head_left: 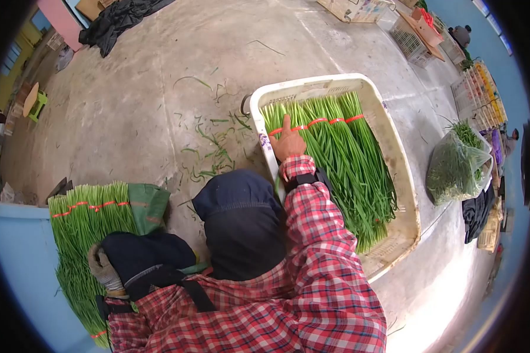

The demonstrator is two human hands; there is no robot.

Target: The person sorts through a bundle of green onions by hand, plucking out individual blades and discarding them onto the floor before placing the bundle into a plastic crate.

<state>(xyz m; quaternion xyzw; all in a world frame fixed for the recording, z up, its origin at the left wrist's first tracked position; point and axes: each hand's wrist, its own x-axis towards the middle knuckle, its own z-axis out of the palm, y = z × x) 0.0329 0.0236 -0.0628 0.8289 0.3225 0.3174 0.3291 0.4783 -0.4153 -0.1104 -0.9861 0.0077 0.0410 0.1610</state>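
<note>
Several bundles of garlic chives (330, 141), pale cut ends at the top and red ties across them, lie side by side in a white plastic crate (403, 159). My right hand (288, 142) lies on the leftmost bundle at its red tie. One finger stretches towards the cut ends and the thumb stands apart; the other fingers are partly hidden. At the lower left, my left hand (103, 267), in a greyish knitted glove, is beside my dark-clad knee, against more tied chives (94, 217). Its fingers are hidden.
Loose green scraps (209, 147) litter the concrete floor left of the crate. A green cloth (149, 206) lies by the left-hand bundles. To the right stands a clear plastic bag of greens (459, 165), with other crates (480, 97) beyond. Black fabric (121, 26) lies at the upper left.
</note>
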